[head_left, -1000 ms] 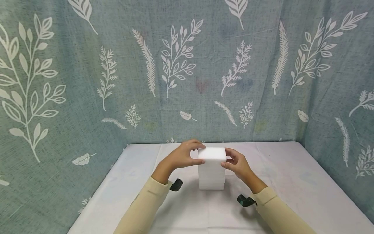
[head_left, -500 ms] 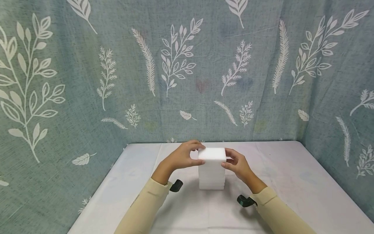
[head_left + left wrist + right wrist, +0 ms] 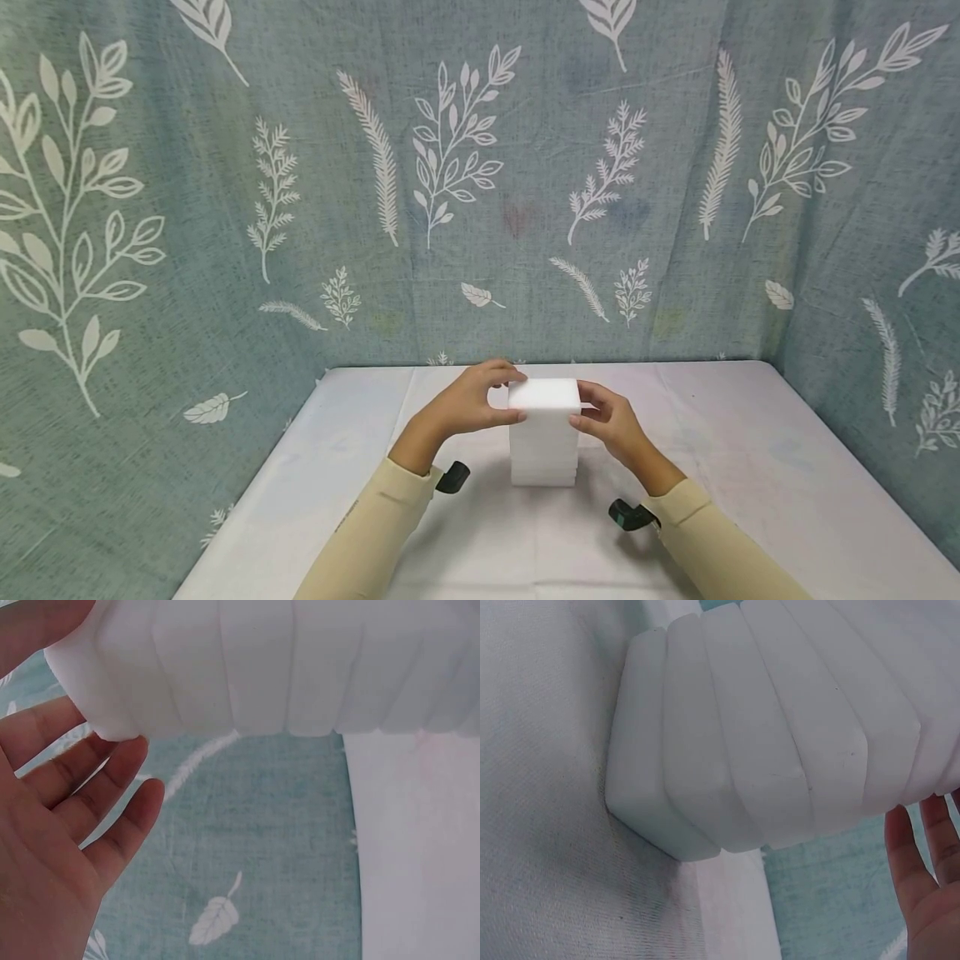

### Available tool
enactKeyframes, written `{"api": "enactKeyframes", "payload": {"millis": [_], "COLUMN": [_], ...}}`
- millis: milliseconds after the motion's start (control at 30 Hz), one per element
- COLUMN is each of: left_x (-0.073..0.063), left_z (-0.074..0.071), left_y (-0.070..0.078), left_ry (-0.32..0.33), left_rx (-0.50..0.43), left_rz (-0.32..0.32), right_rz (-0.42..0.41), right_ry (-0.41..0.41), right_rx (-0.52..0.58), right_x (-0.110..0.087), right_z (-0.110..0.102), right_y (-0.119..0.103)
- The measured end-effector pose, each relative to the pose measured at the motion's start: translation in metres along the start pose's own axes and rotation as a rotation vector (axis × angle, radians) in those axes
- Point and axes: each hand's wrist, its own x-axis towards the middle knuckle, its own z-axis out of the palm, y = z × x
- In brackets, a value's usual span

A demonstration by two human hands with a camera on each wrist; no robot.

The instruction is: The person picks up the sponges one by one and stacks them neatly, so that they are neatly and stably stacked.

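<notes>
A neat stack of several white sponges (image 3: 543,454) stands upright on the table. The top sponge (image 3: 545,393) is pinched at its left end by my left hand (image 3: 467,402), thumb on the near side and fingers on the far side. My right hand (image 3: 613,425) holds the right end of the stack's top the same way. Seen from the left wrist, the left fingers (image 3: 120,776) reach the edge of the end sponge (image 3: 82,667), and the little finger stands off it. From the right wrist, the bottom sponge (image 3: 641,750) rests on the cloth; the right thumb is outside that view.
A white cloth (image 3: 720,492) covers the table. Behind and at both sides hangs a blue-green curtain (image 3: 525,192) with white leaf prints. Small black wrist cameras (image 3: 453,477) jut from the beige sleeves (image 3: 367,533) near the stack.
</notes>
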Motion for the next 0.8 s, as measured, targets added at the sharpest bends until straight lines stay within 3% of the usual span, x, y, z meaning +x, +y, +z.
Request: {"api": "enactKeyframes", "payload": {"millis": [333,467,800], "left_x": [-0.006,-0.021,-0.061], "left_z": [0.005,0.011,0.019], "left_y": [-0.011,-0.020,-0.047], "left_ry": [0.018,0.024,0.014], "left_rx": [-0.049,-0.100,-0.071], "left_rz": [0.005,-0.031,-0.100], "right_rz": [0.022,0.012,-0.032], "right_ry": [-0.004,-0.013,0.024], "right_rx": [0.012,-0.013,-0.093], "right_x": [-0.001,-0.010,-0.030], "right_z": [-0.002,-0.003,-0.021], "right_y": [0.005,0.009,0.015]}}
